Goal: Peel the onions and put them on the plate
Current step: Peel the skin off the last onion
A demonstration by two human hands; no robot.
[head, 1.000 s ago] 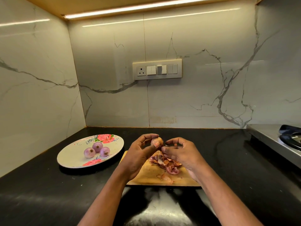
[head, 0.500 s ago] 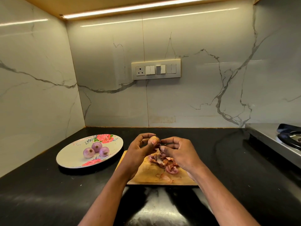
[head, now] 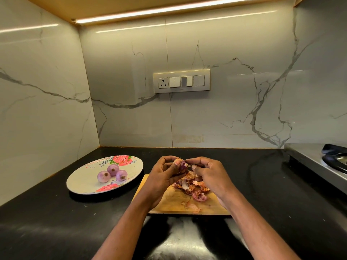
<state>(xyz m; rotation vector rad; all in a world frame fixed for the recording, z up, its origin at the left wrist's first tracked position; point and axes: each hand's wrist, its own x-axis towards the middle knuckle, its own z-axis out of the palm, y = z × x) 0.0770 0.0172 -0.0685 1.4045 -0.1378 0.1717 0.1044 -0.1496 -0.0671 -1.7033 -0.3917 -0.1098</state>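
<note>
My left hand (head: pixel 163 175) grips a small onion (head: pixel 182 166) above the wooden cutting board (head: pixel 174 203). Purple flesh shows on the onion's right side. My right hand (head: pixel 210 173) pinches the skin at the onion's top right edge. A heap of onion peels (head: pixel 193 186) lies on the board under my hands. To the left, a flowered plate (head: pixel 82 180) holds three peeled purple onions (head: pixel 112 174) near its middle.
The black countertop (head: pixel 56 222) meets marble walls at the back and left. A steel stove (head: pixel 319 162) with a dark burner stands at the right edge. A switch panel (head: pixel 181 81) is set in the back wall.
My right hand has moved in to the onion and pulled skin away, so purple flesh now shows. The left hand has kept its hold on the onion.
</note>
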